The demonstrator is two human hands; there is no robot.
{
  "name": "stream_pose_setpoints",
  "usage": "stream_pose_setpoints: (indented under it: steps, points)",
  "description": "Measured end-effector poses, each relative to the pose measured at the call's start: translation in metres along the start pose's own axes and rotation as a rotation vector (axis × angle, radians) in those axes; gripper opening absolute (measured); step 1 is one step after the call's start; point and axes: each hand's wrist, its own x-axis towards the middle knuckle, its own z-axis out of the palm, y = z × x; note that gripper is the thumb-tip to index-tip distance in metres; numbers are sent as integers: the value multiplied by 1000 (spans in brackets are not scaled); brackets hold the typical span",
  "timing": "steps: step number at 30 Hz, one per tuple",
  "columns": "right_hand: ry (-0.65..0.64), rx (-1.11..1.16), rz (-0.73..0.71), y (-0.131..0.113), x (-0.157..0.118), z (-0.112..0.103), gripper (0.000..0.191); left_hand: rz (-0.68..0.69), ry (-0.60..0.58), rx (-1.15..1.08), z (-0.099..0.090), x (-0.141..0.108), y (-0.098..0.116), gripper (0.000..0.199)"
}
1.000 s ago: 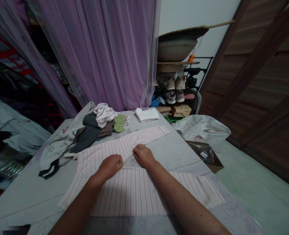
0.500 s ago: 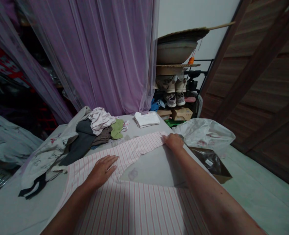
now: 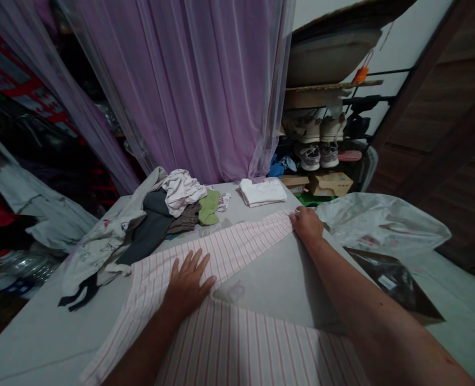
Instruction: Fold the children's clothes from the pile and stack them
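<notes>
Head view: left grip (image 3: 187, 284) and right grip (image 3: 306, 224) on one pink-striped garment (image 3: 225, 257), spread flat on a table (image 3: 269, 284).

Left grip open, fingers apart, palm pressed on the cloth; right grip curled closed on the garment's far end, pinching its edge. One striped band running between both grips, with a triangle of bare table just below the right grip. Beyond the left grip, one heap of mixed clothes (image 3: 161, 212); ahead of the right grip, one folded white garment (image 3: 262, 192); to its right, one white plastic bag (image 3: 382, 222).
</notes>
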Motion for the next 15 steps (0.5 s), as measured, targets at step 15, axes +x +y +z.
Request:
stream_pose_setpoints:
  steps: [15]
  points:
    - [-496, 252, -1006, -161, -129, 17, 56, -345, -149, 111, -7, -2, -63, 55]
